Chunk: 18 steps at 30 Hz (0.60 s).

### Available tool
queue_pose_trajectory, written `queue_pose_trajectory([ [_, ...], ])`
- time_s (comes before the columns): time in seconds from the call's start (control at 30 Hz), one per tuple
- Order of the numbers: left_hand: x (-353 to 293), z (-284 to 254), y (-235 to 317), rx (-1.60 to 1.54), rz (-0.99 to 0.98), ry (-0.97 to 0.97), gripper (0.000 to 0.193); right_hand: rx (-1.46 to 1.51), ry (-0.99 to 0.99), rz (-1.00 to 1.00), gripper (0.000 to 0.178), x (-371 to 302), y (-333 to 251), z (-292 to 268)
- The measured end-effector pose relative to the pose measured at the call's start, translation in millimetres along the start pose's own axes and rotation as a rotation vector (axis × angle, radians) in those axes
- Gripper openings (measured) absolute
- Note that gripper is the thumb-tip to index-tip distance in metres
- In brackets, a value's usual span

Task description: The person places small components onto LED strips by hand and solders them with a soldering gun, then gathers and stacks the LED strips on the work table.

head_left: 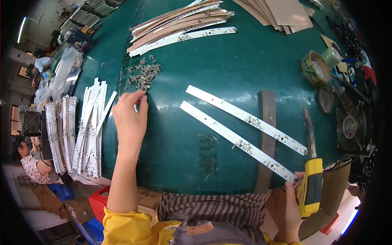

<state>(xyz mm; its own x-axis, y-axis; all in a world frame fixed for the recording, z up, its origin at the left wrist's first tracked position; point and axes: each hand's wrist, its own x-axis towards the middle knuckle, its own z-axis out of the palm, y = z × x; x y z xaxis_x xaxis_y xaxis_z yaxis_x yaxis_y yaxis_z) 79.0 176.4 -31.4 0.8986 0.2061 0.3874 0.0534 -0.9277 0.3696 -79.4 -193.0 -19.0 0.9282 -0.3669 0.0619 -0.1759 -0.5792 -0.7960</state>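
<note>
My left hand (131, 112) is closed in a pinch, thumb against forefinger, at the near edge of a pile of small metal pieces (145, 73). Whatever its fingertips hold is too small to make out. At the right, my right hand (292, 198) pinches the near end of a white LED strip board (228, 134), which lies slantwise on the table. Another LED strip board (245, 117) lies roughly parallel just beyond it. Against my right fingers is the yellow and grey handle of a soldering iron (312, 188), its rod pointing away; whether they grip it I cannot tell.
Both boards cross a dark flat bar (266, 134) on the green table (183, 163). Bundled strip boards (90, 130) lie left, more (183, 36) with cardboard at the back. A round tub (312, 69) and small fan (351, 126) stand right. Another person (36, 165) is far left.
</note>
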Motion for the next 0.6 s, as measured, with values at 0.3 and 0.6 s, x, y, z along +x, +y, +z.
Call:
queue_pose_trajectory([
  [0.3,-11.3,1.2,3.4,0.314,0.192,0.049,0.014,-0.165,-0.089,-0.139,0.066,-11.2,9.8,-2.0],
  [0.6,-25.3,-6.4,77.4,-0.374,-0.174,-0.145,0.012,-0.001,-0.167,-0.057,0.052,-11.1,15.6,-17.5],
])
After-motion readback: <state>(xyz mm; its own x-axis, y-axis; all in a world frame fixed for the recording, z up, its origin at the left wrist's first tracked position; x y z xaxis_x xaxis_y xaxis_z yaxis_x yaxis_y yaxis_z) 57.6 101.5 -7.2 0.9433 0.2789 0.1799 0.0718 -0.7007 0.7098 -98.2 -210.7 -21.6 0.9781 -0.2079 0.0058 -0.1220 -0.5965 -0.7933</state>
